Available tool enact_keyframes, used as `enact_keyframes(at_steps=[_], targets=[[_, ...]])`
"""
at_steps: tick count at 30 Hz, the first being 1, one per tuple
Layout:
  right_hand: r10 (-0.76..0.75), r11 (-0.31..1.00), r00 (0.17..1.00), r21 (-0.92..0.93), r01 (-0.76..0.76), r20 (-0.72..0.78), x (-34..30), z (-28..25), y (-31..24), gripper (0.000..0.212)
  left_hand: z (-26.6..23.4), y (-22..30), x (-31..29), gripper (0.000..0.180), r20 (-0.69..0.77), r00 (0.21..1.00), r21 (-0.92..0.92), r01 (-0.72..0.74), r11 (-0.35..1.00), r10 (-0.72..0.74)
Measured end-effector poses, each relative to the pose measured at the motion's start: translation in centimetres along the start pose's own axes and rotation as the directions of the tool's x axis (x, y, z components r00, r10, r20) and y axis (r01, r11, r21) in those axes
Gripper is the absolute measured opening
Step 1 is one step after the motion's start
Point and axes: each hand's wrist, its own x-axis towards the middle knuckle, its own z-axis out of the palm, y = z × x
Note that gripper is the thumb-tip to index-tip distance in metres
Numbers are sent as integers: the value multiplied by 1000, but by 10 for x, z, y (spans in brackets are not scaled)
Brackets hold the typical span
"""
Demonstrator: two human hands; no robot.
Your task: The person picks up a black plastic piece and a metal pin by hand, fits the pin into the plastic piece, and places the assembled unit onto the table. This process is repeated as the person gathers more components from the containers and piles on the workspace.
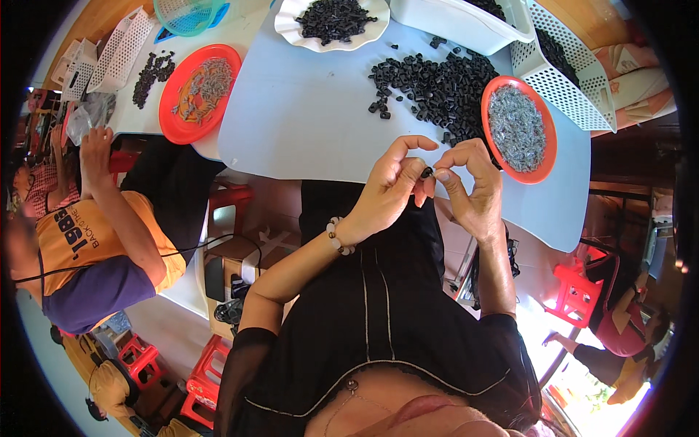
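Observation:
Above my lap, at the table's near edge, my left hand (389,182) pinches a small black plastic piece (427,172) between thumb and fingertips. My right hand (473,178) meets it there, thumb and forefinger pressed together at the piece. Whatever tiny part the right fingertips grip is too small to make out. Just beyond my hands spreads a loose pile of similar black pieces (437,87) on the pale blue table (306,124). By my right hand is a red plate (551,138) heaped with small clear, shiny parts (515,127).
At the table's far side are a white wavy-edged plate (288,30) of black pieces, a white bin (466,28) and a perforated white basket (586,91). Left, another red plate (171,127) holds small parts beside a co-worker (109,247). Red stools (575,291) stand around.

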Motion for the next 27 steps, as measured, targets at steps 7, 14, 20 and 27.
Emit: enact_keyframes(at_steps=[7,14,20,27], targets=[[-8,999,998,-48,5,-69,0,4,0,12,-2,1,-1,31,-27,999,25,-17,1000,18],[-19,998,999,-54,17,-32,3,9,0,12,-3,-2,0,23,-40,999,-32,-22,999,21],[-80,985,997,-149,82,20,1,9,0,11,-6,-1,-2,21,-43,999,-84,28,996,-32],[12,1000,995,-1,-12,101,-3,6,2,11,-8,-8,-7,27,-11,998,-124,52,991,-54]])
